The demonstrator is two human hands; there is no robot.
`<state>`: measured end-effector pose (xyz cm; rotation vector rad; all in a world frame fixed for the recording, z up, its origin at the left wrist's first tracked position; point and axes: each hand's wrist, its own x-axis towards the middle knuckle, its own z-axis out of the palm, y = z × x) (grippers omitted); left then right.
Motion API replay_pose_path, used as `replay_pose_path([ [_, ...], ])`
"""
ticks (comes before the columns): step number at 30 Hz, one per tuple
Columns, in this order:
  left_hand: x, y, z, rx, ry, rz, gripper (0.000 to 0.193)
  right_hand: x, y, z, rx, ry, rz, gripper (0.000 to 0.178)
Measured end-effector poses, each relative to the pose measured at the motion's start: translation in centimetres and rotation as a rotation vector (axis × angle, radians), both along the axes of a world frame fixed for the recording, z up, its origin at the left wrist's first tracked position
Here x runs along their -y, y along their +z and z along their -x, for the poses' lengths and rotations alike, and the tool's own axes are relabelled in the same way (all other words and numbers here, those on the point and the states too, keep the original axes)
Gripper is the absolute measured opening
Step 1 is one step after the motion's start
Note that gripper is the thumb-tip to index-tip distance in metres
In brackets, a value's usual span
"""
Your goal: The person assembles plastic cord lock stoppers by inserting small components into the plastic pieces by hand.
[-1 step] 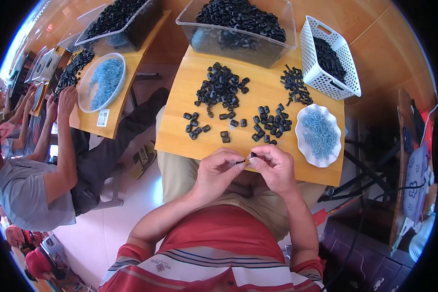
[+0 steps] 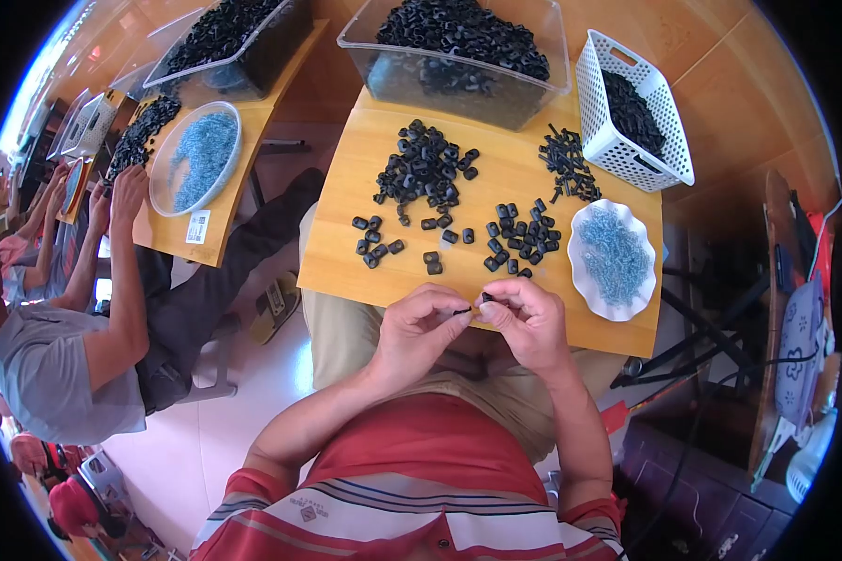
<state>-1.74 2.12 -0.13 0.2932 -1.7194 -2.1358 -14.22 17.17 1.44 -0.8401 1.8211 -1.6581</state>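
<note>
Close to the table's front edge, my left hand [image 2: 415, 331] pinches a small dark piece [image 2: 461, 311] between thumb and fingers. Just beside it, my right hand [image 2: 535, 329] pinches another small black part [image 2: 487, 297]. The fingertips nearly meet; both pieces are mostly covered, so their exact kind cannot be told. Beyond the hands lie short black barrel-shaped parts [image 2: 524, 236] in a loose group. A bigger heap of black parts [image 2: 423, 159] sits farther back. Thin black pins [image 2: 567, 161] are scattered to its right. A white wavy-edged dish [image 2: 612, 313] holds tiny pale-blue pieces [image 2: 613, 252].
At the back of the wooden table [image 2: 332, 259] stand a clear plastic bin [image 2: 496, 105] full of black parts and a white perforated basket [image 2: 632, 169]. To the left, a person in grey [image 2: 61, 365] works at another table with a round tub [image 2: 162, 182].
</note>
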Motion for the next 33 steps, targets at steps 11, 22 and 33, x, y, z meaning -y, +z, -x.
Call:
replay_pose_path([
  [11,-0.4,-0.9,0.0,-0.018,-0.036,-0.162,0.032,0.5,0.4,0.0,-0.143,0.042,0.082,0.017],
  [22,-0.3,-1.1,-0.1,-0.013,-0.005,-0.146,0.03,0.3,-0.2,0.0,0.031,0.093,0.088,0.015],
  [33,0.1,0.2,-0.2,0.11,0.102,0.262,0.021,0.2,-0.5,-0.7,0.808,0.036,0.132,0.013],
])
